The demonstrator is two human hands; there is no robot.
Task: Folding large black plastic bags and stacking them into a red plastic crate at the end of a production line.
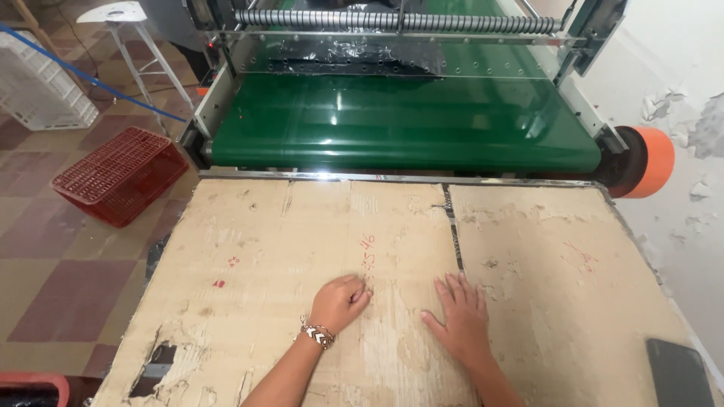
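Observation:
My left hand (339, 300) rests on the worn cardboard sheet (249, 256) covering the table, its fingers curled into a loose fist with nothing in it; a beaded bracelet (318, 335) is on that wrist. My right hand (461, 318) lies flat on the cardboard just to the right, palm down, fingers spread, holding nothing. Beyond the cardboard runs a shiny green conveyor belt (400, 124) of a machine, with a ribbed metal roller (400, 21) across its top.
An orange round part (650, 160) sticks out at the machine's right end, by a peeling white wall. On the tiled floor at left lie a red plastic crate (117, 175) and a white crate (34, 83), with a white stool (124, 22) behind. A dark flat object (679, 373) sits at the table's lower right.

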